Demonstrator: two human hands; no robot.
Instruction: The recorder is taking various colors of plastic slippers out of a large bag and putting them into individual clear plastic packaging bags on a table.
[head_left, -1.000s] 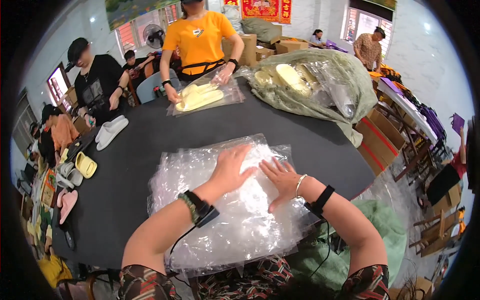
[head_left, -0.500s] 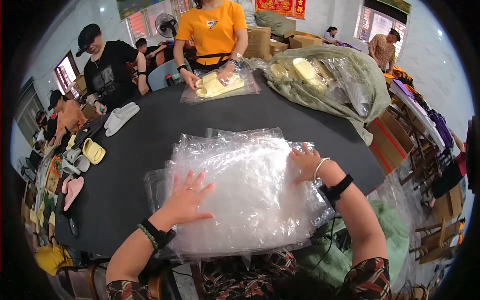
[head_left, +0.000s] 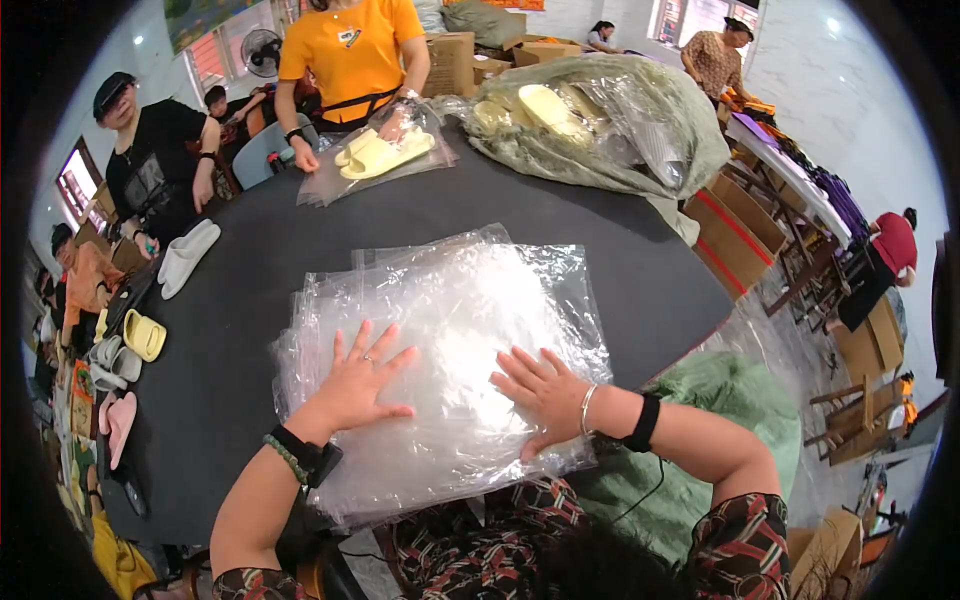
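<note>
1. Left hand (head_left: 360, 385): fingers spread, palm flat on stack of clear plastic bags (head_left: 450, 340).
2. Right hand (head_left: 540, 392): fingers spread, pressed flat on same stack.
3. Stack lies on black table (head_left: 250, 260), near edge, before the person.

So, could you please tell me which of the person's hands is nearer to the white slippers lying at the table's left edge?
Left. The left hand lies flat on the stack of clear plastic bags, on the side toward the white slippers; the right hand presses the same stack farther away.
</note>
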